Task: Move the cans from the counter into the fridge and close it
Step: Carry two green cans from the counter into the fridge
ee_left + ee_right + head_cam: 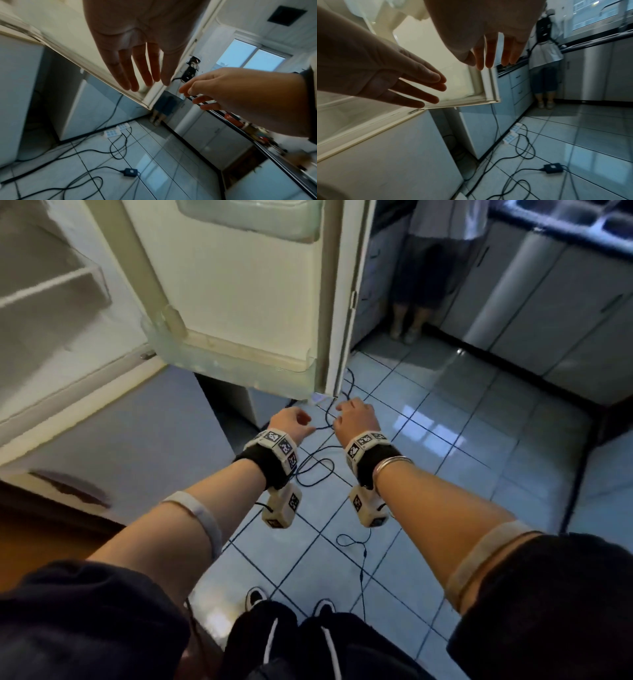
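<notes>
Both-handed: left hand (294, 422) and right hand (356, 419) released, fingers straight, beneath fridge door (239, 302) lower edge at 12 o'clock; cables (318, 463) on tiled floor (445, 474).

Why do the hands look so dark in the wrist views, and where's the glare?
Both wrist views: left hand and right hand are backlit silhouettes against the pale fridge door. Head view: window glare on floor tiles; left wrist view's edges smear.

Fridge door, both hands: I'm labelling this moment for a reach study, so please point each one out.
fridge door (239, 302), head view, on its cream inner panel.
left hand (291, 421), head view, on its back.
right hand (356, 416), head view, on its back.
</notes>
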A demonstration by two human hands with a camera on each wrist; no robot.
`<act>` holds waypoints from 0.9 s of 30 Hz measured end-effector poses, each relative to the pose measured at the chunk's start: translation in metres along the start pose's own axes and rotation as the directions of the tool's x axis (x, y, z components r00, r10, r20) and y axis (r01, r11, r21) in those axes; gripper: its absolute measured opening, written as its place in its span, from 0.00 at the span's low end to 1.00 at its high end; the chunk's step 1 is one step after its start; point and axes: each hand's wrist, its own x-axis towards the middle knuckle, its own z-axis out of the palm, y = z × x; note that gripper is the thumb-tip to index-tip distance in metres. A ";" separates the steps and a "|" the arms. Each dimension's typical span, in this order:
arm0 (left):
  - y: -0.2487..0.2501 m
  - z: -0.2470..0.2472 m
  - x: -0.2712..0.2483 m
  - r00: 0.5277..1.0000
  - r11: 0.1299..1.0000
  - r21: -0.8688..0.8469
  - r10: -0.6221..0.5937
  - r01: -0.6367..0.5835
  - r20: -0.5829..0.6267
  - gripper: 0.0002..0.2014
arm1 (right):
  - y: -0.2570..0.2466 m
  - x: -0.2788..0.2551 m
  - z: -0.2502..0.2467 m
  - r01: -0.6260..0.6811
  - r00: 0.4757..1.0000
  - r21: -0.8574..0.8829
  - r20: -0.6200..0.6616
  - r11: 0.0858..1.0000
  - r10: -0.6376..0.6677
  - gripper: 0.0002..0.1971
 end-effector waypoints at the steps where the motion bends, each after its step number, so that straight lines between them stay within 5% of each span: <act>1: 0.011 0.013 0.001 1.000 1.000 0.005 0.014 -0.014 0.027 0.16 | 0.017 -0.005 -0.002 -0.052 0.999 0.011 -0.002 0.999 0.052 0.20; 12: 0.126 0.121 0.036 0.914 0.949 0.097 0.258 -0.301 0.315 0.16 | 0.159 -0.039 -0.028 -0.469 0.877 0.109 -0.059 0.876 0.477 0.19; 27: 0.288 0.250 0.041 0.623 0.777 0.010 0.496 -0.629 0.605 0.15 | 0.314 -0.106 -0.067 -0.809 0.508 0.254 -0.152 0.530 0.848 0.19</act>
